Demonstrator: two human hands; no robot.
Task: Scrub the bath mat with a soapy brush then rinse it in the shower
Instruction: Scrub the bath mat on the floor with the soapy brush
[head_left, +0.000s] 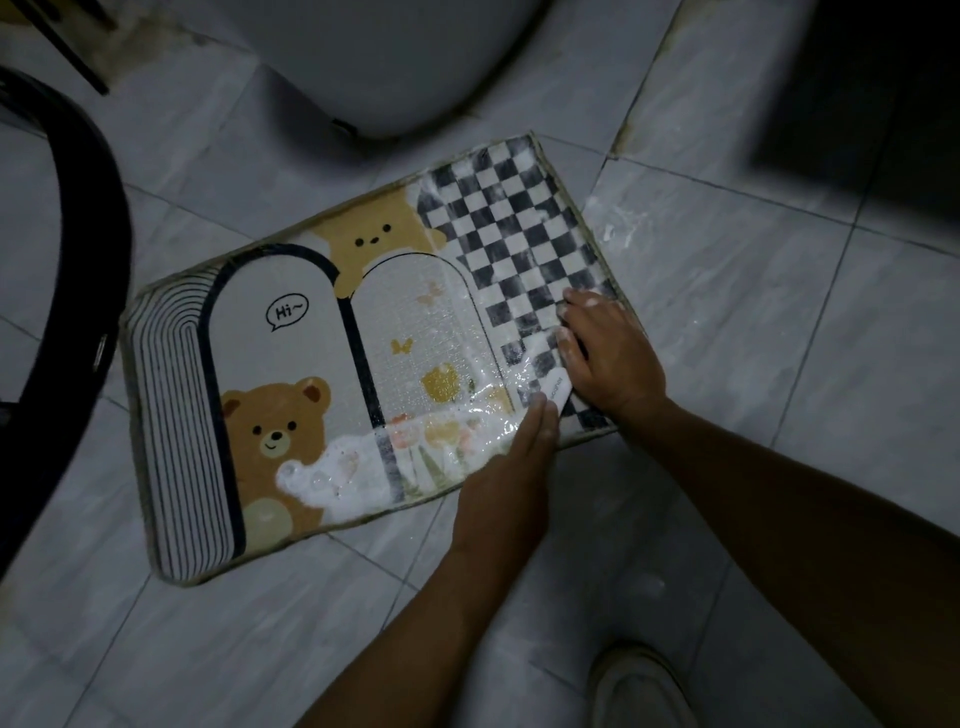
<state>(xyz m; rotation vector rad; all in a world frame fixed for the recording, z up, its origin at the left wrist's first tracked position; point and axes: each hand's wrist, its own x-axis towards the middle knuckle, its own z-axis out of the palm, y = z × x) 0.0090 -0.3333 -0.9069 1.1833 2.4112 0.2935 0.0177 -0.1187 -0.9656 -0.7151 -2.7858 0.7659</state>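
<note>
We log the bath mat flat on the tiled floor near the toilet base, right hand grasping a white brush on its checkered end, left hand straight-fingered at the near edge (foam alongside).

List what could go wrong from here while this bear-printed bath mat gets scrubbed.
1. White soap foam lies past the edge of the bear-printed fabric bath mat on the grey tiled floor; a foot could slip there.
2. Only the flat left hand pins the mat, so it may slide as the right hand pushes the white plastic brush.
</note>
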